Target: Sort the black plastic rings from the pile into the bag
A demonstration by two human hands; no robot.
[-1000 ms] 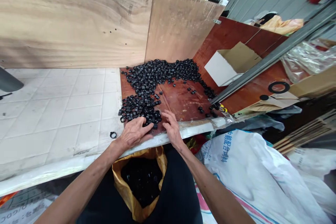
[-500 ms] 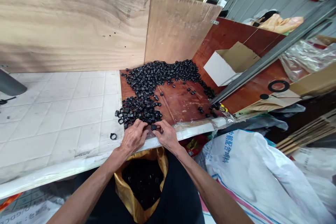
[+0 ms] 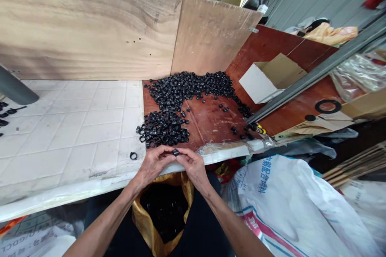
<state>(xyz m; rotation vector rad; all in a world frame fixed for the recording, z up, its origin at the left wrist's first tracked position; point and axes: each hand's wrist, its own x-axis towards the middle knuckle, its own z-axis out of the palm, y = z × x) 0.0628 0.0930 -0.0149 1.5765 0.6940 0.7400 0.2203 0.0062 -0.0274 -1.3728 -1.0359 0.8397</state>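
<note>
A small black plastic part (image 3: pixel 175 152) is pinched at the table's front edge between my two hands. Fingertips of my left hand (image 3: pixel 157 161) close on its left side, and those of my right hand (image 3: pixel 191 164) on its right. Just beyond my fingers lies a heap of black rings (image 3: pixel 165 128), joined to a bigger pile of small black parts (image 3: pixel 187 86) along the back board. One loose black ring (image 3: pixel 133 156) rests on the white surface left of my left hand. Below my hands an open yellow sack (image 3: pixel 141 219) holds dark contents.
Wooden boards (image 3: pixel 105 28) wall the back of the table (image 3: pixel 75 128). An open cardboard box (image 3: pixel 256 84) leans by the grey metal post (image 3: pixel 301 78) on the right. A large white woven sack (image 3: pixel 286 204) stands at lower right. A grey pipe (image 3: pixel 18 88) comes in at left.
My hands have come together on the small black part, which was nearer my right hand before. The whole view has shifted slightly.
</note>
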